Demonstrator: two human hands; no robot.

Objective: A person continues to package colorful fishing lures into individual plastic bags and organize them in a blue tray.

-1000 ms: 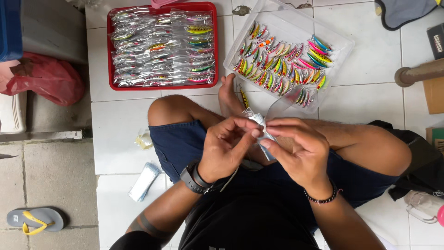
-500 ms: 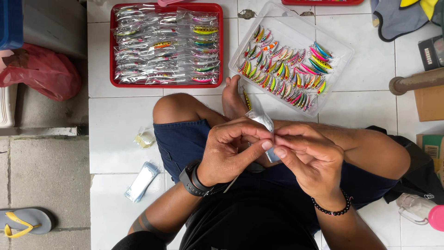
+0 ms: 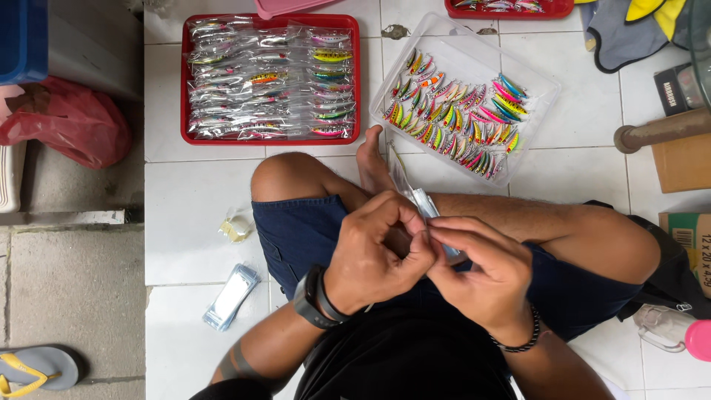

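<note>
I sit cross-legged on white floor tiles. My left hand (image 3: 378,248) and my right hand (image 3: 481,270) meet over my lap, both pinching a narrow clear plastic sleeve (image 3: 418,198) that points away from me; whatever is inside is hidden by my fingers. Beyond my foot lies a clear plastic tray (image 3: 533,81) full of several bright fishing lures (image 3: 455,118). Left of it, a red tray (image 3: 185,89) holds several lures packed in clear sleeves (image 3: 270,78).
A stack of empty clear sleeves (image 3: 231,296) lies on the tiles by my left knee, with a crumpled wrapper (image 3: 235,226) above it. A red bag (image 3: 70,126) sits far left, cardboard boxes (image 3: 685,167) and a pink-capped bottle (image 3: 678,333) at right, a sandal (image 3: 33,368) bottom left.
My hands have closed in tighter on the sleeve and the view has shifted slightly; the trays have not moved.
</note>
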